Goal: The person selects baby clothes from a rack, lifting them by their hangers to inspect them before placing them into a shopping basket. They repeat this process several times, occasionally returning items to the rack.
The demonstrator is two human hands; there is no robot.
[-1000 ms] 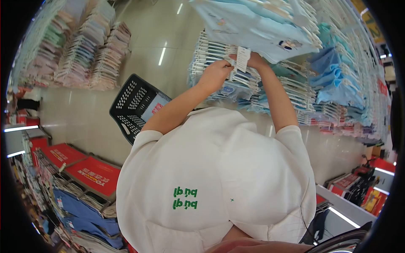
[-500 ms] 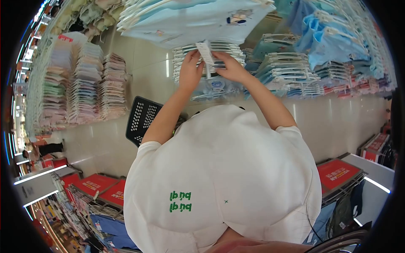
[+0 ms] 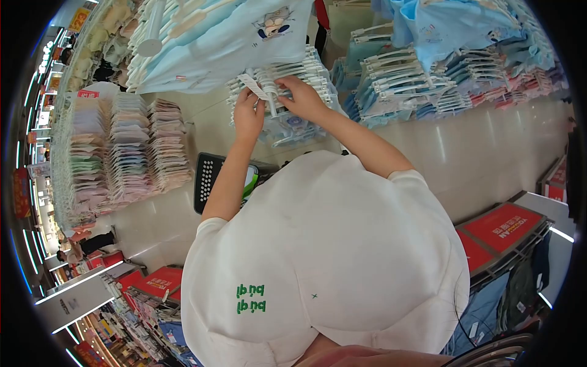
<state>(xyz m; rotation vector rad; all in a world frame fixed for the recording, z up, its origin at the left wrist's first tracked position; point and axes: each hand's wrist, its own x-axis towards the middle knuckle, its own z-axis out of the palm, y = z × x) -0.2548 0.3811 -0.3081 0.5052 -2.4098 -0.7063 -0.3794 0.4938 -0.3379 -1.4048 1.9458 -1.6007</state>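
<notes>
My left hand (image 3: 249, 115) pinches a small white paper tag (image 3: 252, 86) near the top of a rack of hangers. Its fingertips meet the lower edge of the tag. My right hand (image 3: 301, 98) is just to the right, its fingers curled at the white hangers (image 3: 315, 74); whatever lies between them is too small to make out. Below the hands, light blue packed clothes (image 3: 293, 125) hang from these hangers. A light blue garment with a cartoon print (image 3: 244, 52) hangs just beyond both hands.
Stacked pastel clothes (image 3: 128, 147) hang on the left. More blue garments (image 3: 455, 30) and hangers (image 3: 403, 82) are on the right. A black basket (image 3: 206, 180) stands beside my left forearm. Red signs (image 3: 507, 229) top racks behind me. A person (image 3: 92, 244) is far left.
The view has turned, and the rack and both hands now appear further left. The tag, upright between the hands before, now tilts by my left hand.
</notes>
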